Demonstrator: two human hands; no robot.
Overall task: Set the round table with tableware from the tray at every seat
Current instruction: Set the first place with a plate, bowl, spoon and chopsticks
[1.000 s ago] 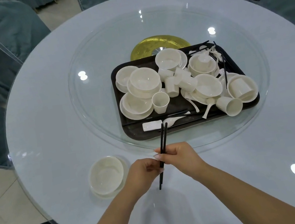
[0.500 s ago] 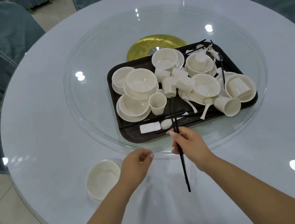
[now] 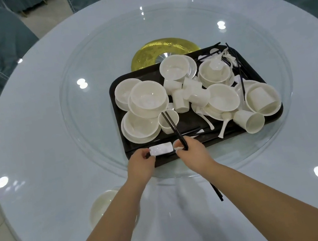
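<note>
Chopstick rest, small white ceramic rectangle (image 3: pixel 161 149), sits at six o'clock on the black tray (image 3: pixel 261 79); my left hand (image 3: pixel 141 162) pinches its end, my right hand (image 3: pixel 191 151) grips black chopsticks (image 3: pixel 173 127). Lift straight, avoid the cup.

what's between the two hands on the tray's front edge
In the head view, a small white rectangular rest lies between them; the left hand pinches its left end, while the right hand holds black chopsticks.

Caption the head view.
Left hand pinches white rectangular chopstick rest on black tray; right hand grips black chopsticks.
</note>
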